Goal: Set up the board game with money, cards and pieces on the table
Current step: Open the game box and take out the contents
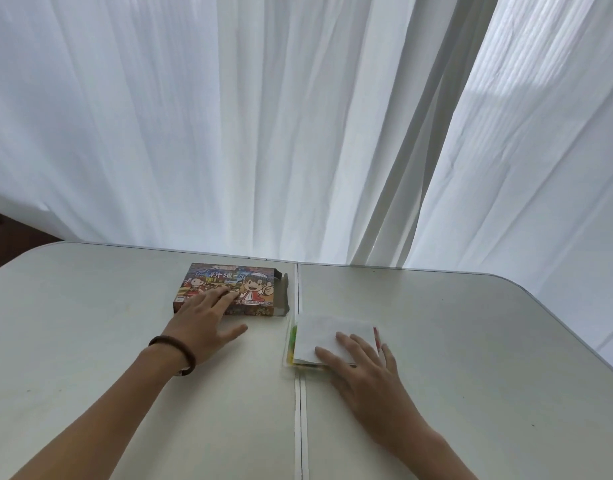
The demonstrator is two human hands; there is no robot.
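A colourful cartoon-printed game box [249, 284] lies flat near the far middle of the table, its right end flap open. My left hand [202, 322] rests on the box's near left part with straight fingers; a dark bracelet sits on that wrist. Just right of the table's centre seam lies a folded bundle [327, 336], white on top with coloured printed edges showing at its left and right sides. My right hand [360, 363] lies flat on the bundle's near right corner, fingers spread.
The white folding table [471, 341] has a centre seam [301, 410] running toward me and a rounded far right corner. White curtains [298, 116] hang close behind the far edge.
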